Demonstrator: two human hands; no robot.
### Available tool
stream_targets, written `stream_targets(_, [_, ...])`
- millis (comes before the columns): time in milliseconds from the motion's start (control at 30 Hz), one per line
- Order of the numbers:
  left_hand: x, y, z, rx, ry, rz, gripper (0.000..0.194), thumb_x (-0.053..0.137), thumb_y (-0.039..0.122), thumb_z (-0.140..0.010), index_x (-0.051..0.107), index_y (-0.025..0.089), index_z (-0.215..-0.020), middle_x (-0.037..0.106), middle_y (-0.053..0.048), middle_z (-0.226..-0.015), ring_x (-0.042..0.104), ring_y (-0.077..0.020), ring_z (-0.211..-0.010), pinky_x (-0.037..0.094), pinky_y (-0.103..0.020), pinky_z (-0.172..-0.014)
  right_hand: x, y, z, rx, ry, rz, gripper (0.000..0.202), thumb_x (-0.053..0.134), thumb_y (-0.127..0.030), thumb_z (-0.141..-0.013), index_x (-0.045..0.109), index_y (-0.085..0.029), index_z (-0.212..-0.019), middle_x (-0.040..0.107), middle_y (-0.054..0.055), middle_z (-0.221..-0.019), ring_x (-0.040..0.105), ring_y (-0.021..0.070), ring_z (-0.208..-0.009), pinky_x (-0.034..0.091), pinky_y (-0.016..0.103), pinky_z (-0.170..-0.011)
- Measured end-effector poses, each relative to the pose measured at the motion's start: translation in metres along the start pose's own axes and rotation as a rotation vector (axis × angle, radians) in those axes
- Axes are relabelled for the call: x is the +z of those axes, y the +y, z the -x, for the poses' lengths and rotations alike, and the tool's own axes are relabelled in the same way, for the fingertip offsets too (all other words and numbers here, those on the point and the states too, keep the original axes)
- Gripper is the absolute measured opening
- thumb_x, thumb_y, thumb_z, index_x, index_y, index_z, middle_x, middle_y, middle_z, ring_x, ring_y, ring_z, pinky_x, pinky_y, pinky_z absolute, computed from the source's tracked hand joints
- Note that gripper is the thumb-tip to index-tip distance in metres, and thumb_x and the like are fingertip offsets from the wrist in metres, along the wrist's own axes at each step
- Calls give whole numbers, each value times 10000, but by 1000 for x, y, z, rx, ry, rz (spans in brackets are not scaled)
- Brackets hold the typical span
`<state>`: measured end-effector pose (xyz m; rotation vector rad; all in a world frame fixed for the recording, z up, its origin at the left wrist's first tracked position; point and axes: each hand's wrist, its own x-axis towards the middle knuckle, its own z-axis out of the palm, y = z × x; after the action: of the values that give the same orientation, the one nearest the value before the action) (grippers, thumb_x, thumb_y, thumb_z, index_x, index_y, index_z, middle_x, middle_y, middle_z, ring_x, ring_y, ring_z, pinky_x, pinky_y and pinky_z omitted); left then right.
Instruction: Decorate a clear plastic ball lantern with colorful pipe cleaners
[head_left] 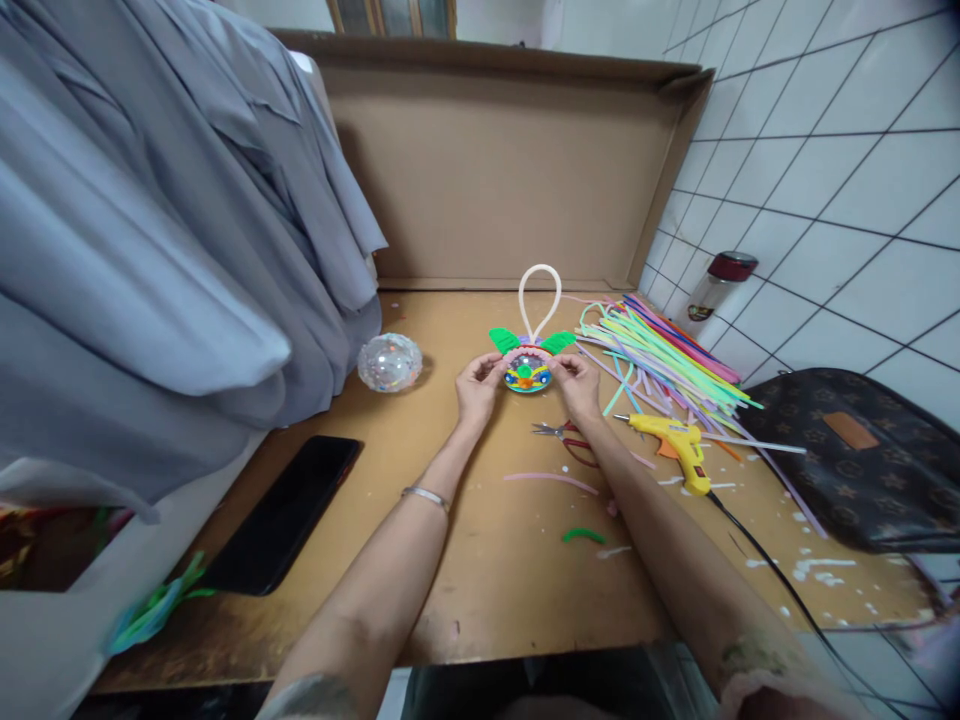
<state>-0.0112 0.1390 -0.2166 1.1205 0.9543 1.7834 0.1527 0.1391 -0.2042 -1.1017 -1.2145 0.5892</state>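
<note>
A clear ball ornament (pixel 529 368) decorated as an animal face stands at the middle of the table, gripped between my two hands. It carries green ears, a pink fuzzy strip, blue, yellow and orange face pieces, and a white loop (pixel 540 268) rising on top. The fingers of my left hand (pixel 480 385) pinch its left side. On its right side, my right hand (pixel 576 383) pinches the edge near the ear. Just below lie scissors with red handles (pixel 576 447), partly behind my right forearm. A pink pipe cleaner (pixel 551 479) and a short green piece (pixel 583 536) lie nearer to me.
A yellow glue gun (pixel 679 445) with its cord lies right, beside a pile of coloured pipe cleaners (pixel 667 355) and a dark bag (pixel 862 460). Left are another clear ball (pixel 390 362), a black phone (pixel 285 515) and hanging grey cloth (pixel 150 220). Cardboard (pixel 495 170) stands behind.
</note>
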Motion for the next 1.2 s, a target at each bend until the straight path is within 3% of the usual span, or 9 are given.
stream_targets(367, [4,-2,1,-21,19,31,357,823,399,-604,706,150,-832,720,-48,-776,648,-143,-726,526,-288,-745,-4,-2,2,160,-1,-161,338,770,-507,-560,662,-196,-637,696,15,-656,602,172,-653,489,328,-689])
stream_targets(900, [9,3,7,5,-35,-20,281,811,371,-625,727,155,-785,708,-33,-729,632,-138,-682,512,-271,-693,-8,8,0,200,-2,-193,314,751,-493,-567,627,-210,-625,645,-8,-618,578,156,-629,466,302,-653])
stream_targets(1200, [6,5,9,43,-55,-103,235,791,343,-654,746,156,-789,731,-60,-805,660,-163,-755,523,-291,-754,-9,6,0,226,-39,-229,287,733,-468,-578,621,-210,-638,646,-10,-631,582,158,-648,471,312,-692])
